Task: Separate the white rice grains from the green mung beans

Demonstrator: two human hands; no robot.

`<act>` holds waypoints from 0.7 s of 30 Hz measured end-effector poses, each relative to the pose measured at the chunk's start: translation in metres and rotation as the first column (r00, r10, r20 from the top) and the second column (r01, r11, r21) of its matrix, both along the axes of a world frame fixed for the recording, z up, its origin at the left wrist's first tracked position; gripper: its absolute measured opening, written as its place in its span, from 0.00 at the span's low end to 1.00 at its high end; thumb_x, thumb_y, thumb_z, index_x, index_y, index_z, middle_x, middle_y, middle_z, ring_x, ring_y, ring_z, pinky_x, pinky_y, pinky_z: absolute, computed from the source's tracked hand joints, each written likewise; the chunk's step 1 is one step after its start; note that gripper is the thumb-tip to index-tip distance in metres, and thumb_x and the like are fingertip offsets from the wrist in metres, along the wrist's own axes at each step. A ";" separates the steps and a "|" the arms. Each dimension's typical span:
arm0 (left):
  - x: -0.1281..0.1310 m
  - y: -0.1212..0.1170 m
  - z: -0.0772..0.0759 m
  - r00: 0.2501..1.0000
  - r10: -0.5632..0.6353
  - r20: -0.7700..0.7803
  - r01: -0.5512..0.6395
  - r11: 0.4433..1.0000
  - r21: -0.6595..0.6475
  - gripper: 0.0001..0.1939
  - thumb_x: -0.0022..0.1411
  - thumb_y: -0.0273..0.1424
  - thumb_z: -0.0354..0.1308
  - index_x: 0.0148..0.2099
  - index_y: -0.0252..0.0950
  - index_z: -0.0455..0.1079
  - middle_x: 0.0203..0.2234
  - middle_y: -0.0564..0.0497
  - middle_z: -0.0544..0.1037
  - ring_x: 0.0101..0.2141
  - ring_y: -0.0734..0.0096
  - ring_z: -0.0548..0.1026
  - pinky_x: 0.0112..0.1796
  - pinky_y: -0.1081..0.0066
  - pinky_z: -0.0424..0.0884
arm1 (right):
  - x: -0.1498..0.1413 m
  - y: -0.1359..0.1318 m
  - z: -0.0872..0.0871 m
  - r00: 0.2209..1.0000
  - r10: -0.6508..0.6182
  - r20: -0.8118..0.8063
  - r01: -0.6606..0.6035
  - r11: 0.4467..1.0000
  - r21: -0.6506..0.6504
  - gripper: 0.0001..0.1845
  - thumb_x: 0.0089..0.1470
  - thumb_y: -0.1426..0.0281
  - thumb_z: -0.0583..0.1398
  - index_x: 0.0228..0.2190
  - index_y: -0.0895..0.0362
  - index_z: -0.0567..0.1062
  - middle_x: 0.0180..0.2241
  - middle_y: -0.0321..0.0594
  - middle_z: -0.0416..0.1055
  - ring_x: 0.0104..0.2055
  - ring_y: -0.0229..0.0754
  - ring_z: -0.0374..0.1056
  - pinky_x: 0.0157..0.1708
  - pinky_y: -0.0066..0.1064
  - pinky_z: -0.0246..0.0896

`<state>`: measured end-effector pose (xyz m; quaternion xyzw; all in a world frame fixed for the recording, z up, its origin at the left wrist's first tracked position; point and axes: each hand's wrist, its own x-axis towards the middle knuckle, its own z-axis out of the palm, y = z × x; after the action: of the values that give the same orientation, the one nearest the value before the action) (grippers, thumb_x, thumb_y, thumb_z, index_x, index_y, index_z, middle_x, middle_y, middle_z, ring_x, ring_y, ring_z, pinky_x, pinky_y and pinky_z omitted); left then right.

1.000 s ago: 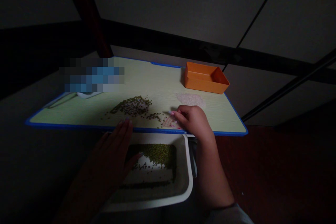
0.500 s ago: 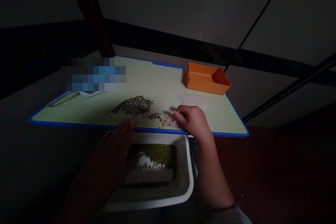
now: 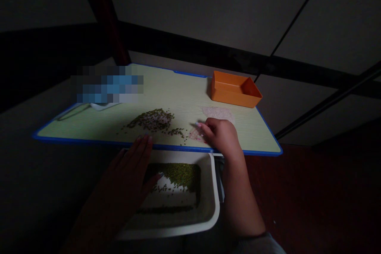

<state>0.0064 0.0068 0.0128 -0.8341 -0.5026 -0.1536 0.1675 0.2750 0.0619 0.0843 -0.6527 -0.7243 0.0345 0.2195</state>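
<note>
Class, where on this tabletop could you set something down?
Bare: the far middle of the tabletop, between pixelated item and orange box; also its near right corner, beyond the right hand. Crowded: around the green seeds, pale grains and left hand.

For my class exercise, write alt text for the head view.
The right hand curls over a pale table beside scattered grains and a whitish patch. The left hand extends over a white tub of green grains; an orange box stands behind.
</note>
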 end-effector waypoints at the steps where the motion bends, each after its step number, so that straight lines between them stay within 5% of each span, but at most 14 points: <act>1: 0.000 0.000 0.000 1.000 0.001 -0.001 -0.001 1.000 -0.006 0.39 0.63 0.49 0.39 0.69 0.36 0.33 0.65 0.38 0.58 0.64 0.55 0.59 0.57 0.52 0.62 | 0.000 0.000 0.000 1.000 -0.006 0.004 0.006 1.000 0.001 0.20 0.60 0.56 0.54 0.23 0.54 0.74 0.21 0.40 0.70 0.23 0.37 0.60 0.24 0.32 0.40; 13: -0.001 0.000 0.000 1.000 -0.014 -0.014 0.014 1.000 0.022 0.40 0.63 0.48 0.40 0.69 0.33 0.34 0.64 0.36 0.60 0.63 0.53 0.60 0.56 0.52 0.62 | -0.004 -0.001 0.000 1.000 0.028 0.009 -0.028 0.999 0.033 0.22 0.60 0.55 0.53 0.23 0.54 0.74 0.20 0.39 0.70 0.23 0.37 0.60 0.24 0.32 0.40; 21: 0.000 0.003 -0.002 1.000 -0.008 -0.022 0.008 1.000 0.024 0.39 0.64 0.48 0.37 0.69 0.32 0.35 0.64 0.36 0.61 0.62 0.53 0.61 0.56 0.52 0.62 | -0.002 0.001 0.000 0.990 -0.094 0.103 0.092 0.995 0.025 0.23 0.61 0.55 0.51 0.25 0.54 0.76 0.23 0.41 0.74 0.25 0.39 0.64 0.24 0.31 0.39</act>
<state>0.0066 0.0096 0.0107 -0.8356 -0.4955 -0.1513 0.1824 0.2731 0.0632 0.0847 -0.6845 -0.7037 -0.0172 0.1896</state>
